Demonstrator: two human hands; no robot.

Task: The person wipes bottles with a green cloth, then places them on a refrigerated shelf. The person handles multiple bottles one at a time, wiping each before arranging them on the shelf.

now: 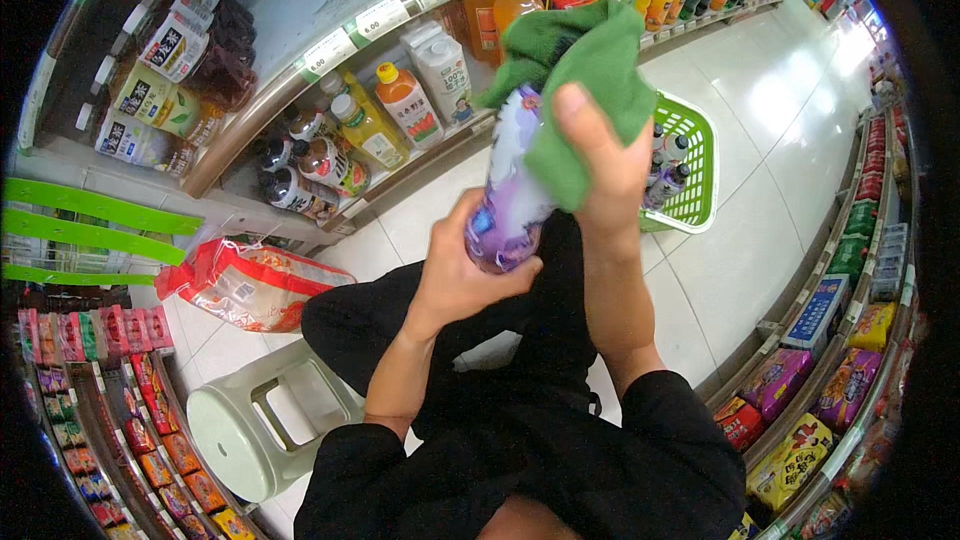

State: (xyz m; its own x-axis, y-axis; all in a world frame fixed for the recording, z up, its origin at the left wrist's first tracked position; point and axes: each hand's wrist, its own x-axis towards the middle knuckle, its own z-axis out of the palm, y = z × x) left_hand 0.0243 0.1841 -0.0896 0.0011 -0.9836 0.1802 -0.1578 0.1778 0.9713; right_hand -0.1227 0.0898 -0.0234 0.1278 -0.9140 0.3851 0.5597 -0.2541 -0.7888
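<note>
A purple and white drink bottle (510, 180) is held slanted in front of my body. My left hand (465, 262) grips it around its lower end. In my right hand (600, 165) is a green cloth (600, 67), pressed over the bottle's upper part and side. The cloth hides the bottle's top. Just beyond my right wrist, a green and white plastic basket (701, 157) stands on the floor with several dark-capped bottles (667, 184) in it.
Drink shelves (330, 52) with bottles and cartons curve along the far side. A light plastic stool (240, 435) and a red and white sack (255, 285) are at the left. Packaged snacks fill the right shelves (795, 390). Tiled floor (757, 112) runs between the shelves.
</note>
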